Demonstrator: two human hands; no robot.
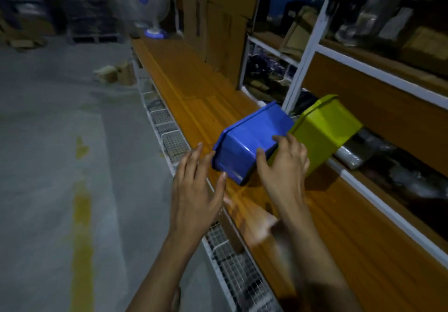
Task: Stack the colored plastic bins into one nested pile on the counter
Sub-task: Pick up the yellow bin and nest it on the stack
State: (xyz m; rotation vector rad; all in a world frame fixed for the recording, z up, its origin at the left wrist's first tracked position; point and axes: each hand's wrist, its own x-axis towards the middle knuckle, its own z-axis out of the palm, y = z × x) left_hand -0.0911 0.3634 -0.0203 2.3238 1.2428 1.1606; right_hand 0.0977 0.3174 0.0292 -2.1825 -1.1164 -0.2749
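My right hand (282,166) clasps tipped blue bin (249,141), likely angling it for nesting beside green bin (324,127) on counter (184,81); left hand (194,185) spread wide, empty, ready to steady.

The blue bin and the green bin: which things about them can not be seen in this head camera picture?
- Blue bin: its inside is hidden in the head view; it is tilted with the opening turned away.
- Green bin: its near lower corner is hidden behind the right hand and the blue bin, so contact between the bins cannot be told.
- Left hand: blur hides whether its fingertips touch the blue bin.
- Shelf contents: too dark and blurred.
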